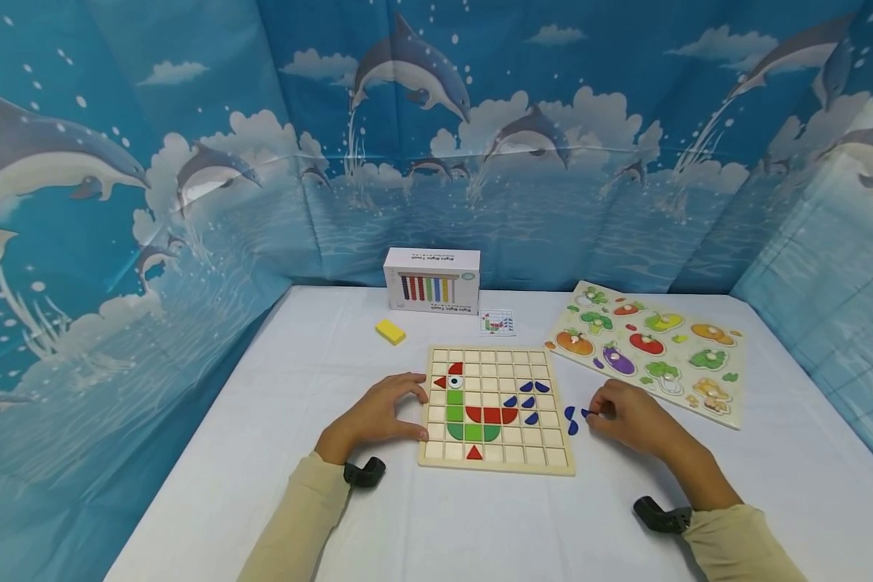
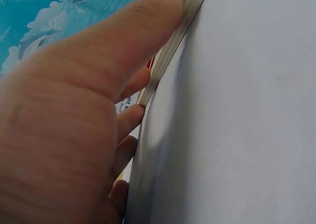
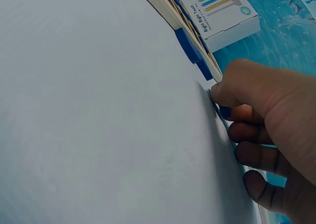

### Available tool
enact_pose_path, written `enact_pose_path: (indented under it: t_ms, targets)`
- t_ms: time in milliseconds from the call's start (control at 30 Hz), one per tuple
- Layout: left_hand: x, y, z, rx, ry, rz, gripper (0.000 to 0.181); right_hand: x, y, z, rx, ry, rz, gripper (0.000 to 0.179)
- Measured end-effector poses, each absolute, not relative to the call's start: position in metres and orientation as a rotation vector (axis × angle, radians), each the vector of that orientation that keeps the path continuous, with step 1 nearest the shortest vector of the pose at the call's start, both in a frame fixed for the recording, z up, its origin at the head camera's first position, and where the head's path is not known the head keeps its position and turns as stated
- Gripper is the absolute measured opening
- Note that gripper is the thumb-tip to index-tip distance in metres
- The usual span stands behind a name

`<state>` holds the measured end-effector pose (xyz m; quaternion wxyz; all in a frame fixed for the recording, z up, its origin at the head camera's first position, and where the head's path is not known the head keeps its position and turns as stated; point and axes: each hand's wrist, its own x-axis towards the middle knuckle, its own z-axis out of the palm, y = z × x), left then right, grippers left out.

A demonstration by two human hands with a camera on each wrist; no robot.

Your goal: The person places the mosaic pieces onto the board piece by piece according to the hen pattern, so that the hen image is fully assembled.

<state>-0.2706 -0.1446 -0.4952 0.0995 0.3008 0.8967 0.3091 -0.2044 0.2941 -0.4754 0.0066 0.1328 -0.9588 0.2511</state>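
A wooden grid board (image 1: 509, 457) bears a bird-like pattern of green, red and blue flat pieces, with a white eye disc (image 1: 455, 381) near its top left. My left hand (image 1: 381, 411) touches the board's left edge, its thumb and fingers spread along the side; the left wrist view shows the thumb against the wooden edge. Right of the board, my right hand (image 1: 631, 419) pinches a blue half-round piece (image 3: 225, 112) between thumb and index finger, partly hidden by them. Two loose blue half-round pieces (image 1: 570, 412) lie between that hand and the board.
Behind the board stand a white box (image 1: 436, 283) and a small pattern card (image 1: 497, 322). A yellow block (image 1: 390, 331) lies at the back left. A vegetable puzzle board (image 1: 680, 343) lies at the back right. Dolphin-print cloth (image 1: 436, 194) surrounds the white table (image 1: 276, 347).
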Motion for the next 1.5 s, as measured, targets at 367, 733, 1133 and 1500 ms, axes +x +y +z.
enact_pose_path:
  t_ms: [367, 733, 1133, 1500]
  targets:
    - [-0.270, -0.145, -0.496, 0.875, 2.651, 0.922, 0.050, -0.212, 0.284, -0.474, 0.405, -2.949, 0.775, 0.014]
    - [-0.273, -0.145, -0.496, 0.872, 2.650, 0.913, 0.049, -0.230, 0.261, -0.473, 0.419, -2.921, 0.744, 0.014]
    - [-0.270, -0.145, -0.495, 0.912, 2.659, 0.918, 0.049, -0.232, 0.243, -0.476, 0.450, -2.952, 0.861, 0.015]
    - [-0.272, -0.145, -0.497, 0.937, 2.660, 0.906, 0.050, -0.230, 0.245, -0.480, 0.475, -2.931, 0.903, 0.015]
